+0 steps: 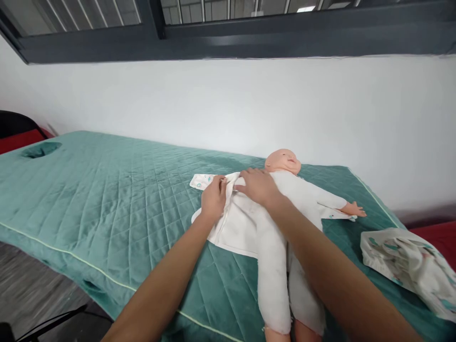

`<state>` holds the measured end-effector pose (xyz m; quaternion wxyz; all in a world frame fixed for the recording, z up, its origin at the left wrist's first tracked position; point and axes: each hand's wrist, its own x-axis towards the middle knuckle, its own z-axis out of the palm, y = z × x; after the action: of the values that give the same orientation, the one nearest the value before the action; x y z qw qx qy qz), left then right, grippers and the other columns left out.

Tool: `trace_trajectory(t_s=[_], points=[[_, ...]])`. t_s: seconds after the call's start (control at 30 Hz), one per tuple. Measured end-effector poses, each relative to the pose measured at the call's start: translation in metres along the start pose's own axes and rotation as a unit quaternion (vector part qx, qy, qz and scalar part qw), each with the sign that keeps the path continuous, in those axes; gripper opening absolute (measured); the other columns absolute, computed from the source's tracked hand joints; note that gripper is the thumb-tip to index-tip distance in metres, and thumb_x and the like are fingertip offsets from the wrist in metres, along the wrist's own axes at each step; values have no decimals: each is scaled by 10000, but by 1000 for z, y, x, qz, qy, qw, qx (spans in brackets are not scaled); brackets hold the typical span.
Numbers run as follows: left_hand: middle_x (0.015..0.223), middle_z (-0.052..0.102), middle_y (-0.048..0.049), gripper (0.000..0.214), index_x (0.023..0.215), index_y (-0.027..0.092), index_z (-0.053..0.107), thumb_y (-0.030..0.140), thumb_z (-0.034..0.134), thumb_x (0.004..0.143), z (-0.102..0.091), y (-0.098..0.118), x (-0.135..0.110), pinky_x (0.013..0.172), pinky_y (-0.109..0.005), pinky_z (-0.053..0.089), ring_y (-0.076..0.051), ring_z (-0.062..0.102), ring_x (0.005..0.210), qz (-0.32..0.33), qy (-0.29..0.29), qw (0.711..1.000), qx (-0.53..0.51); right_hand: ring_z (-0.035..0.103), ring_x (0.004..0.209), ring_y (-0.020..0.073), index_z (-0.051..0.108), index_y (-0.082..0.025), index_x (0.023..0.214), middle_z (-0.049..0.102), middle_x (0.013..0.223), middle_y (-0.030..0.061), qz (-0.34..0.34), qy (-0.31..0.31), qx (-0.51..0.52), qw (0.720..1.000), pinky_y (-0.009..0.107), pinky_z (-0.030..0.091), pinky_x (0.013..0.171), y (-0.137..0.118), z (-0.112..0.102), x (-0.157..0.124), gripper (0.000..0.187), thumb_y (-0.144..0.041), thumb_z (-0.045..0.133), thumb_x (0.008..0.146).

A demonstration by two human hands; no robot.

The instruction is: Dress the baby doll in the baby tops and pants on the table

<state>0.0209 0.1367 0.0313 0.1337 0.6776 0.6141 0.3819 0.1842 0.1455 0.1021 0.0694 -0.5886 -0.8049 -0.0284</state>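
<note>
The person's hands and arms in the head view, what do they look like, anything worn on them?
The left hand and right hand are bare, with no gloves, and no rings or watch show. The left forearm and right forearm are uncovered too, with no sleeves in view.

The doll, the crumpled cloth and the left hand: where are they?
Doll [302, 191]: head view, on its chest.
Crumpled cloth [409, 261]: head view, on its middle folds.
Left hand [213, 198]: head view, on its back.
</note>
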Motion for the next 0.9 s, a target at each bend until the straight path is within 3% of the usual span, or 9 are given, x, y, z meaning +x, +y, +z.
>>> trace_trajectory(t_s=[0.07,0.13,0.2,0.27,0.3,0.4,0.5,0.67,0.9], points=[[1001,735,-54,262,1069,222,606,335,372,1032,-3,-4,2,744,-286,423,-207,667,940,-40,11,999,23,599,1145,311,641,-181,1211,672,1245,139,32,32,86,995,440,417,985,21,-11,-13,408,-470,549,937],[1029,730,-57,237,996,221,620,342,418,1017,-5,-5,2,745,-282,416,-209,655,979,-51,1,997,55,609,1143,293,652,-217,1213,676,1269,104,95,108,191,971,415,452,959,49,-16,-31,410,-476,560,909],[1051,729,-53,227,983,223,623,380,460,1002,-6,-5,0,735,-282,408,-212,654,982,-52,-17,995,83,636,1058,275,691,-209,1096,711,1166,103,166,221,246,929,400,476,913,80,-12,-52,338,-422,541,883],[1051,731,-43,233,1003,227,621,415,484,990,-6,-2,-3,715,-287,396,-214,661,947,-51,-34,993,102,646,959,257,683,-178,1020,721,1045,119,272,346,238,866,395,485,872,104,-3,-72,321,-382,485,872],[1039,734,-38,241,1005,228,622,429,490,986,-6,-1,-4,707,-289,390,-214,664,930,-52,-41,992,108,645,919,257,674,-173,1004,720,990,120,314,362,223,849,400,484,856,112,2,-81,318,-375,473,863],[969,737,-37,289,958,224,635,475,494,975,-6,2,-8,686,-293,376,-216,666,889,-45,-65,990,119,641,828,278,640,-191,1063,702,844,96,390,251,198,863,416,477,796,117,11,-99,352,-431,465,874],[881,720,-50,327,848,211,636,493,511,958,-6,2,-9,666,-298,374,-216,656,829,-9,-92,987,130,655,867,321,617,-196,1143,703,851,118,420,158,175,876,443,472,799,107,7,-106,416,-490,428,917],[951,707,-60,236,905,207,630,413,525,953,-6,2,-12,737,-303,426,-227,649,908,71,-80,989,99,655,1000,377,610,-182,1201,718,925,165,440,141,187,867,486,476,855,104,-2,-109,469,-514,454,909],[982,713,-59,203,932,180,657,334,524,925,7,27,-12,849,-304,460,-202,638,931,32,-32,997,-60,653,1015,321,605,-207,1233,730,933,103,412,143,327,838,459,461,943,105,1,-107,501,-537,485,876]])
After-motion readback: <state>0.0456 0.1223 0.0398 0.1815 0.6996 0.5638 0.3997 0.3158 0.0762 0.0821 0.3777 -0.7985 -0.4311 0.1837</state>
